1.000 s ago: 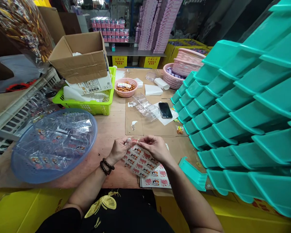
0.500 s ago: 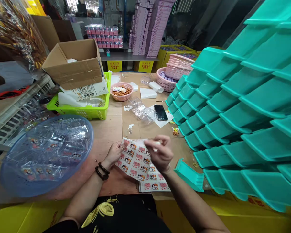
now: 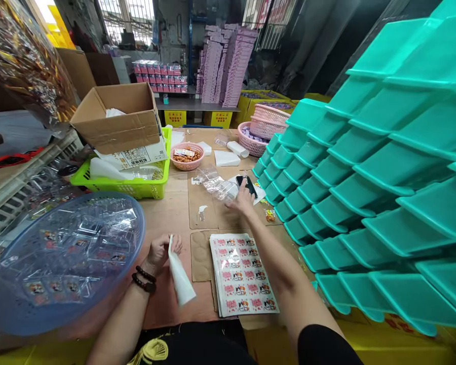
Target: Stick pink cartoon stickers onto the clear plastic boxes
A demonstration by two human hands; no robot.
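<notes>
My left hand (image 3: 160, 251) pinches the top edge of a sticker sheet (image 3: 181, 280), which hangs nearly edge-on with its white back showing. My right hand (image 3: 243, 198) reaches forward with the index finger stretched out over the dark screen of a smartphone (image 3: 252, 189); whether the fingertip touches it I cannot tell. No object shows in that hand. Under my right forearm lies a stack of sticker sheets (image 3: 237, 276) printed with cartoon cats and pink lettering. Clear plastic packaging (image 3: 216, 183) is left of the phone.
Stacked teal trays (image 3: 349, 167) rise steeply on the right. A blue basin (image 3: 139, 223) of clear plastic boxes stands on the left, a green basket (image 3: 148, 190) behind it. Farther back are a small pink basket (image 3: 186, 165), white paper (image 3: 227, 158) and a small snack packet (image 3: 269, 215).
My right hand has left the sticker sheet and moved forward to the phone. My left hand has drawn the sheet left and down, turning it edge-on and uncovering the stack.
</notes>
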